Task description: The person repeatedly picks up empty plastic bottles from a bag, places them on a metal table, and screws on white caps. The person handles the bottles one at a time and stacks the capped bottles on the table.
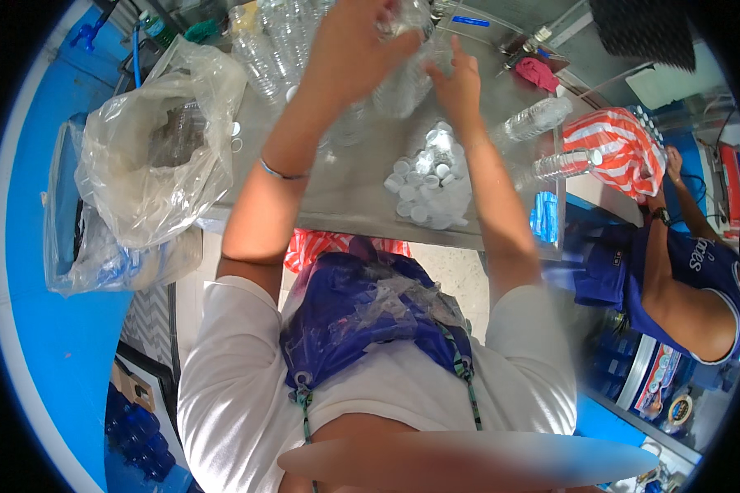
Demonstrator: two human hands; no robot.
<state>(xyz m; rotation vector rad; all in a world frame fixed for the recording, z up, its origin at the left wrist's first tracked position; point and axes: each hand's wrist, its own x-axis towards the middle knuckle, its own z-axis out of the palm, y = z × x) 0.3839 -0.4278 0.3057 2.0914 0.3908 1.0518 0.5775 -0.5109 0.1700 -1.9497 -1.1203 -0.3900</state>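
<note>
My left hand is at the top of the view, its thumb and fingers curved around a clear plastic bottle. Blur and the hand hide part of that bottle. To its right, my right hand has its fingers apart and holds nothing. Another clear bottle is between my hands, also blurred. A pile of white plastic caps lies on the metal table, left of my right forearm. Several clear bottles stand together beyond my left forearm.
An open clear plastic bag sits at the left. Two bottles, one and a capped one, are on the right, near blue packets. A pink cloth lies behind. Another person's hand is by a striped bag.
</note>
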